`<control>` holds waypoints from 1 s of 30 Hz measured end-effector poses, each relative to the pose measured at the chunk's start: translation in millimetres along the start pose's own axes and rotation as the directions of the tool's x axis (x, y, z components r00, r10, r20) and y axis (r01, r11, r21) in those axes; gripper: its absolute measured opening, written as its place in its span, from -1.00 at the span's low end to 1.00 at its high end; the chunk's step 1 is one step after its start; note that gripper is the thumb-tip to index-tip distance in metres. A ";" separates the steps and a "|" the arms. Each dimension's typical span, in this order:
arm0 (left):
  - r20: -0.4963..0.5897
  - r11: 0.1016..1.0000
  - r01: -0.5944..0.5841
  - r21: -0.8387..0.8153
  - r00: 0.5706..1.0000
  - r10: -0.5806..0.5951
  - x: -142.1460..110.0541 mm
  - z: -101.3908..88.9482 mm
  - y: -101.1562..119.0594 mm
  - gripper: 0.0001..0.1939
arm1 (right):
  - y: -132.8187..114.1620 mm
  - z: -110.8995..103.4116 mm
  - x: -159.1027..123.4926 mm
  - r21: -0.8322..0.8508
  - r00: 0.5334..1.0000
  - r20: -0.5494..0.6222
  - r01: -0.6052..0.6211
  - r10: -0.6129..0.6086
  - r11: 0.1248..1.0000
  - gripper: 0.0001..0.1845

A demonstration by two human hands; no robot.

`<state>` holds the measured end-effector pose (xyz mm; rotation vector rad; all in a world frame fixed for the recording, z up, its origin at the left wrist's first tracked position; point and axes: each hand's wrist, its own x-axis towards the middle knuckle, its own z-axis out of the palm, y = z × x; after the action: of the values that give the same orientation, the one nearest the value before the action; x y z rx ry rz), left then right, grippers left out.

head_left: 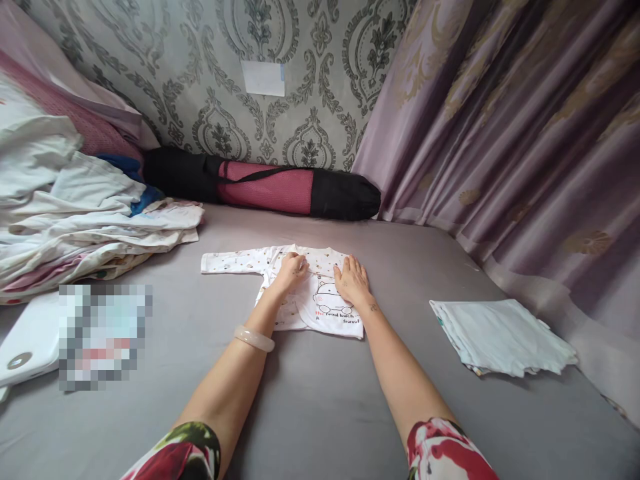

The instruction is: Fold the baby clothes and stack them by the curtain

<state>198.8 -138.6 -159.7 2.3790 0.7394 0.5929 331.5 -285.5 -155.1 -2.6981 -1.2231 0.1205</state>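
A small white baby shirt (327, 308) with a printed drawing and dots lies flat on the grey sheet (320, 400). One sleeve (230, 261) stretches out to the left. My left hand (291, 269) rests on the shirt's upper middle with fingers curled, pinching the fabric. My right hand (353, 280) lies flat on the shirt's right side, fingers stretched out. A pale bangle (254, 339) sits on my left wrist.
A heap of white and patterned clothes (75, 213) lies at the left. A folded pale cloth stack (500, 337) sits at the right. A rolled pink mat in a black bag (265, 187) lies along the wall. Purple curtains (525, 147) hang at the right. A white device (27, 343) rests at the left edge.
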 end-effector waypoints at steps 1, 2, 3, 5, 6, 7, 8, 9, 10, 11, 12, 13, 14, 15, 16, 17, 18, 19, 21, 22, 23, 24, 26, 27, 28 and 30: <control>0.014 1.000 0.022 -0.007 1.000 -0.022 -0.1 -7.9 -1.0 -0.75 | -1.5 -2.6 0.5 -0.006 1.000 0.017 -0.004 0.005 1.000 -0.30; 0.028 0.998 0.054 -0.016 0.998 -0.053 -0.6 -17.4 -2.8 -0.72 | -3.4 -5.5 1.2 -0.013 0.999 0.034 -0.009 0.009 1.000 -0.30; 0.042 0.995 0.093 -0.026 0.995 -0.092 -1.5 -28.2 -5.4 -0.67 | -5.8 -8.5 2.0 -0.022 0.999 0.047 -0.009 0.010 1.000 -0.29; 0.049 0.982 0.187 -0.032 0.982 -0.185 -4.4 -51.7 -13.2 -0.57 | -11.5 -13.4 3.7 -0.033 0.998 0.054 0.016 -0.014 0.999 -0.29; 0.038 0.971 0.237 -0.020 0.971 -0.237 -6.4 -63.0 -18.2 -0.54 | -14.3 -14.6 4.4 -0.033 0.998 0.048 0.041 -0.039 0.999 -0.29; 0.013 0.956 0.294 0.003 0.956 -0.294 -8.7 -73.4 -23.8 -0.53 | -16.9 -14.8 5.0 -0.030 0.997 0.042 0.067 -0.065 0.997 -0.28; -0.021 0.934 0.356 0.035 0.935 -0.355 -11.2 -82.5 -29.7 -0.53 | -18.9 -13.8 5.4 -0.025 0.996 0.043 0.081 -0.080 0.996 -0.28; -0.068 0.904 0.421 0.068 0.906 -0.417 -14.1 -89.8 -35.7 -0.53 | -20.3 -11.8 5.7 -0.022 0.995 0.050 0.083 -0.082 0.996 -0.26; -0.133 0.866 0.492 0.092 0.868 -0.479 -17.2 -95.4 -41.6 -0.54 | -20.9 -9.1 5.9 -0.023 0.996 0.059 0.074 -0.073 0.997 -0.25; -0.210 0.822 0.561 0.103 0.820 -0.533 -20.6 -99.5 -47.1 -0.56 | -20.9 -6.2 6.2 -0.027 0.996 0.067 0.061 -0.059 0.998 -0.23; -0.291 0.776 0.623 0.098 0.764 -0.576 -23.9 -102.2 -51.9 -0.57 | -20.4 -3.5 6.4 -0.034 0.996 0.072 0.049 -0.046 0.998 -0.22; -0.367 0.734 0.675 0.078 0.704 -0.608 -27.2 -104.0 -56.0 -0.58 | -19.5 -1.4 6.8 -0.041 0.997 0.073 0.043 -0.040 0.998 -0.22; -0.427 0.696 0.716 0.050 0.645 -0.633 -30.0 -105.1 -59.4 -0.59 | -18.6 -0.2 7.3 -0.045 0.997 0.071 0.044 -0.040 0.998 -0.22; -0.465 0.666 0.746 0.018 0.596 -0.655 -32.3 -106.0 -62.1 -0.58 | -17.8 0.0 7.9 -0.047 0.996 0.072 0.047 -0.043 0.998 -0.21; -0.475 0.641 0.768 -0.010 0.560 -0.678 -33.9 -106.9 -64.2 -0.56 | -17.6 -1.0 8.5 -0.046 0.996 0.082 0.045 -0.041 0.998 -0.21; -0.465 0.617 0.786 -0.032 0.535 -0.706 -34.8 -107.8 -66.0 -0.55 | -18.1 -2.9 9.1 -0.045 0.994 0.100 0.037 -0.032 0.998 -0.21; -0.446 0.592 0.804 -0.048 0.513 -0.733 -34.9 -108.7 -67.6 -0.53 | -19.6 -5.5 9.6 -0.044 0.993 0.120 0.025 -0.020 0.999 -0.21; -0.428 0.571 0.819 -0.056 0.497 -0.755 -34.5 -109.5 -69.0 -0.52 | -22.2 -8.3 9.9 -0.041 0.991 0.134 0.018 -0.012 0.999 -0.22; -0.417 0.548 0.835 -0.056 0.479 -0.773 -32.7 -110.6 -71.3 -0.50 | -31.5 -13.5 9.7 -0.026 0.991 0.130 0.042 -0.038 0.999 -0.25; -0.426 0.546 0.836 -0.056 0.475 -0.770 -31.7 -110.7 -72.2 -0.49 | -38.1 -15.2 9.2 -0.012 0.990 0.117 0.081 -0.079 0.997 -0.27; -0.441 0.548 0.834 -0.057 0.472 -0.763 -30.7 -110.6 -73.1 -0.49 | -45.9 -16.1 8.7 0.006 0.986 0.103 0.134 -0.134 0.991 -0.29; -0.454 0.553 0.831 -0.059 0.470 -0.756 -30.1 -110.4 -73.9 -0.48 | -54.6 -16.3 8.3 0.025 0.976 0.095 0.194 -0.195 0.981 -0.30; -0.465 0.562 0.824 -0.066 0.473 -0.748 -29.5 -110.1 -75.8 -0.49 | -73.4 -14.7 8.2 0.068 0.946 0.108 0.299 -0.305 0.952 -0.32; -0.464 0.568 0.820 -0.072 0.476 -0.747 -29.7 -110.3 -77.2 -0.50 | -82.8 -13.2 8.6 0.090 0.930 0.124 0.338 -0.347 0.937 -0.32; -0.460 0.574 0.815 -0.080 0.481 -0.746 -29.9 -110.7 -78.9 -0.51 | -91.9 -11.4 9.2 0.110 0.915 0.138 0.365 -0.378 0.924 -0.32; -0.444 0.587 0.801 -0.116 0.487 -0.752 -30.3 -112.3 -83.8 -0.54 | -108.0 -7.6 11.1 0.144 0.892 0.164 0.400 -0.421 0.905 -0.32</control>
<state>83.4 -56.7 -137.1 1.6614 1.9681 0.6907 260.2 -208.2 -126.8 -2.3162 -1.7611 0.3820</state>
